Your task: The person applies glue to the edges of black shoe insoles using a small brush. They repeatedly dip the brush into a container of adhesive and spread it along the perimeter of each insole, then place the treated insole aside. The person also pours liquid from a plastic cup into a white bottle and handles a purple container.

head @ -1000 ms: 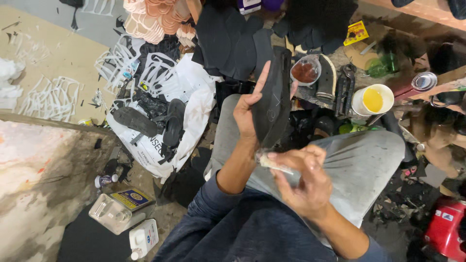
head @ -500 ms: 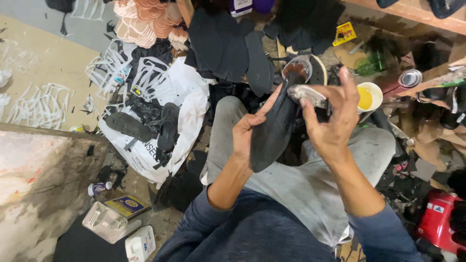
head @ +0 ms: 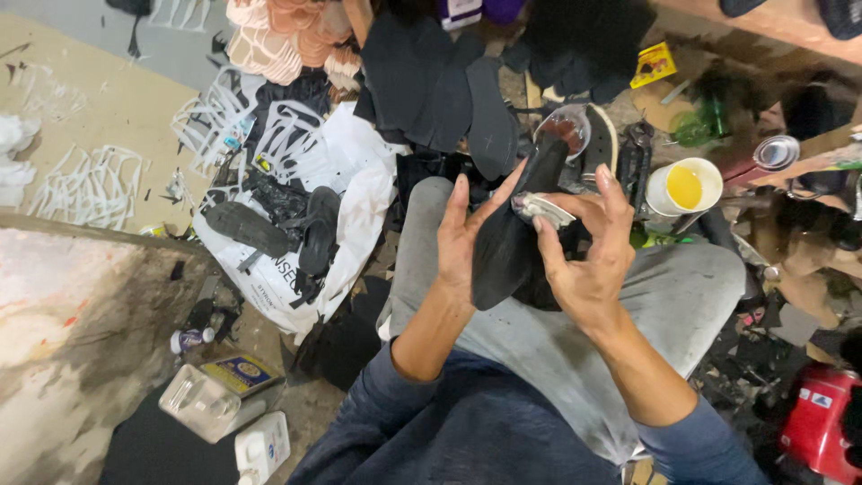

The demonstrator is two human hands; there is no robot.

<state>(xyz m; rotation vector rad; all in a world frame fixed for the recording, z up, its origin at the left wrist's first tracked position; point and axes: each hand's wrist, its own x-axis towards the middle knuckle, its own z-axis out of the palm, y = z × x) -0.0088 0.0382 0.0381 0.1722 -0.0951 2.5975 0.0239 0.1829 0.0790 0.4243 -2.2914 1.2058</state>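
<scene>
1. Nearest to the camera are the person's dark blue sleeves and grey trousers (head: 575,314); both forearms rise over the lap.
2. The left hand (head: 460,247) holds a black shoe sole (head: 507,242) above the lap. The palm lies against the sole's left edge, the fingers are straight and point upward, and the thumb presses on the sole.
3. The right hand (head: 588,256) is closed around a small pale brush-like tool (head: 541,208). The fingers curl over it, and its tip touches the upper part of the sole.
4. On the floor at lower left stand a clear plastic box (head: 199,402) and a white bottle (head: 262,446).
5. Further left, a white plastic bag (head: 346,171) carries black sandal parts.
6. Beyond the hands lie more flat black soles (head: 449,90), and a white cup of yellow glue (head: 684,187) stands to the right.
7. Farthest away, a pile of pink soles (head: 278,40) lies at the top.
</scene>
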